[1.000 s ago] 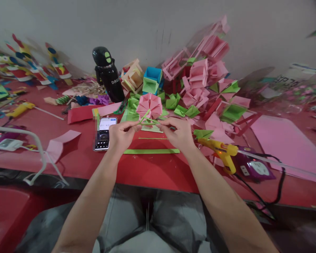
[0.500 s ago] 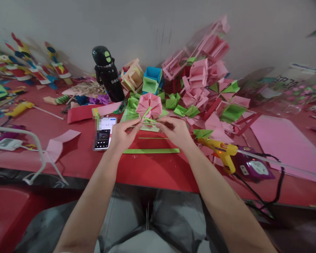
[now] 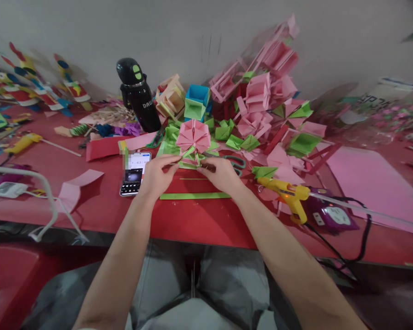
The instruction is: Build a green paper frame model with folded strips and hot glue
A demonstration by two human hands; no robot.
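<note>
My left hand [image 3: 159, 173] and my right hand [image 3: 223, 172] face each other over the red table. Between their fingertips is a small folded green paper piece [image 3: 190, 157], pinched from both sides; its lower part is partly hidden by my fingers. Right behind it sits a round pink folded-paper flower [image 3: 193, 134]. In front of my hands lie a wide green paper strip [image 3: 194, 196] and a thinner green strip [image 3: 193, 178]. Scissors [image 3: 237, 164] with dark handles rest just beyond my right hand, their blades covered by it.
To the left are a phone [image 3: 135, 176] and a black bottle [image 3: 139, 98]. Pink folded-paper pieces [image 3: 258, 91] pile up at the back right. A yellow glue gun [image 3: 289, 195] lies right of my arm, beside a purple power strip [image 3: 332, 215]. A white bent frame [image 3: 48, 192] stands far left.
My right hand has shifted slightly left and down, and the scissor handles now show beyond it. The fingertips sit a little lower on the green paper piece.
</note>
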